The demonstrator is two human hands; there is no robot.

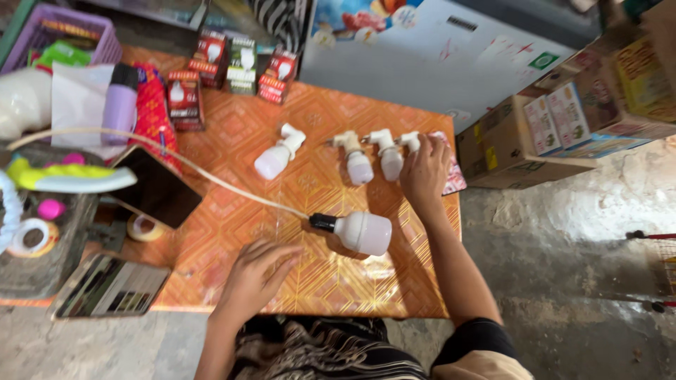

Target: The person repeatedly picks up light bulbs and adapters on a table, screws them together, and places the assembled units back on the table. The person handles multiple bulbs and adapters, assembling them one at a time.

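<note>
Broadly, an orange patterned worktop (232,134) fills the middle of the head view, with a white chest-like cabinet (436,63) behind it and stacked cardboard boxes (563,127) on the floor to the right. A purple basket (63,32) sits at the far left corner, and a dark tablet (156,188) lies on the left part of the worktop, with a roll of tape (144,227) just beside it. Several red and green bulb cartons (232,67) stand along the far edge.

Near the centre a large white bulb (366,232) lies on its side, screwed into a black socket (322,222) whose pale cord (176,158) runs off to the left. Beyond it, four smaller white bulbs with angled holders lie in a rough row: one (276,155) set apart on the left, then two (358,163) (389,158) close together, and the last (412,143) under the right hand.

The right hand (424,172) reaches out over the row's right end, its fingers curled down onto that last small bulb, touching it; whether it grips it cannot be told. The left hand (257,271) rests flat on the worktop near the front edge, fingers spread and holding nothing, just left of the large bulb.
</note>
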